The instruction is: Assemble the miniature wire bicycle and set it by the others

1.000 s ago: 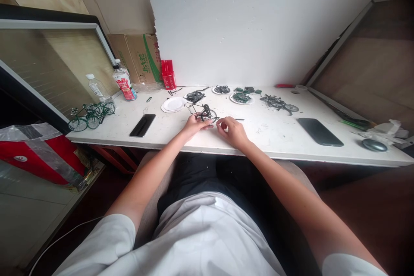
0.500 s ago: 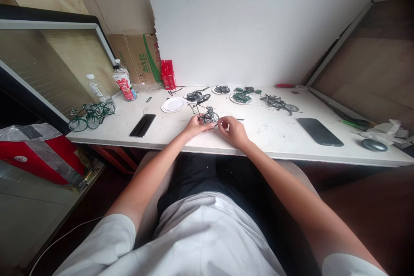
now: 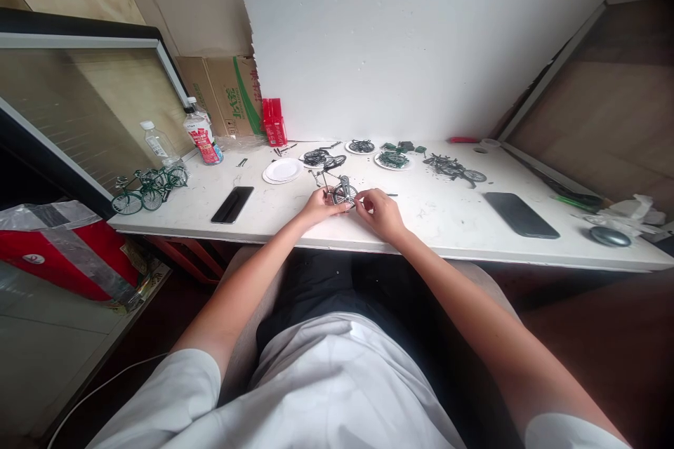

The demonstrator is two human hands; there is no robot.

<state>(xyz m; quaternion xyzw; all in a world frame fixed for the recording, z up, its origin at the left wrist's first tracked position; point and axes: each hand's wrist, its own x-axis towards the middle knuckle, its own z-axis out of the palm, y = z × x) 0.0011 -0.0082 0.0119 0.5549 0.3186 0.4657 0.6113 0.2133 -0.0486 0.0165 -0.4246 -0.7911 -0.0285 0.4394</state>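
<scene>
A small dark model bicycle (image 3: 345,189) stands tilted near the front of the white table, one spoked wheel towards me. My left hand (image 3: 320,206) is closed around its lower part, thumb stretched along the wheel. At the wheel's right edge, my right hand (image 3: 380,213) is closed in a pinch of thumb and forefinger; whatever is between those fingertips is too small to make out. Just behind lies a plate (image 3: 307,163) of dark bicycle parts. A thin dark rod (image 3: 392,194) rests beyond my right hand.
Green model bicycles (image 3: 150,189) stand at the left end, near bottles (image 3: 203,137) and a phone (image 3: 232,204). Stacked white plates (image 3: 283,170), a plate of green parts (image 3: 394,160) and a heap of dark parts (image 3: 456,168) lie further back. A dark slab (image 3: 520,214) and a mouse (image 3: 609,236) are right.
The model bicycle has shifted very slightly to the right and down in my hands. Both hands keep nearly the same place and grip.
</scene>
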